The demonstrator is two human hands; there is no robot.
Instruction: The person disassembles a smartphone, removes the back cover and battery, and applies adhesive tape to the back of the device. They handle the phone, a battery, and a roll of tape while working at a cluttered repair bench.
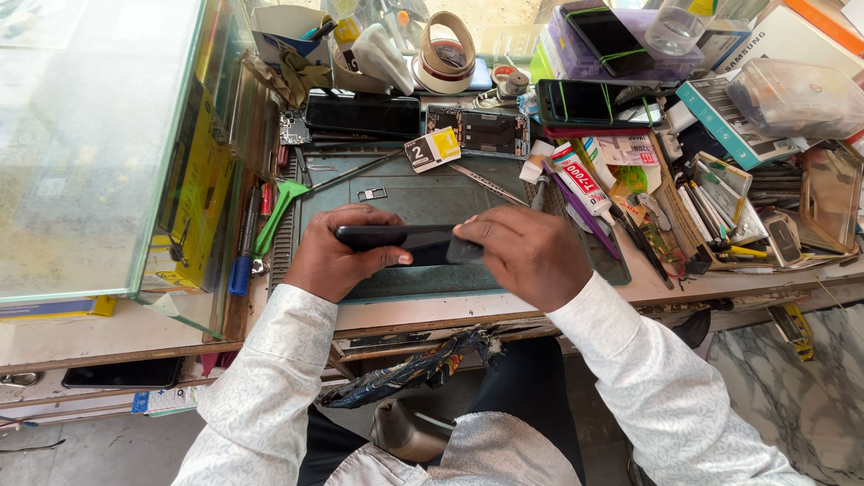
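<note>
Indoors, both hands' fingers clamp a dark phone (405, 241) above a grey mat (432, 202) on a cluttered workbench (117, 328).

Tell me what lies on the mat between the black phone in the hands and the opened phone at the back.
In the head view, between the black phone and the opened phone lie a small SIM tray and a thin metal strip.

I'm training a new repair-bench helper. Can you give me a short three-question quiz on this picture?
1. True or false: both hands grip the flat black phone.
2. What lies under it: A) dark green rubber work mat B) wooden tray?
3. Which hand covers the phone's end nearer the white glue tube?

Key: 1 true; 2 A; 3 right. The left hand holds the other end.
</note>
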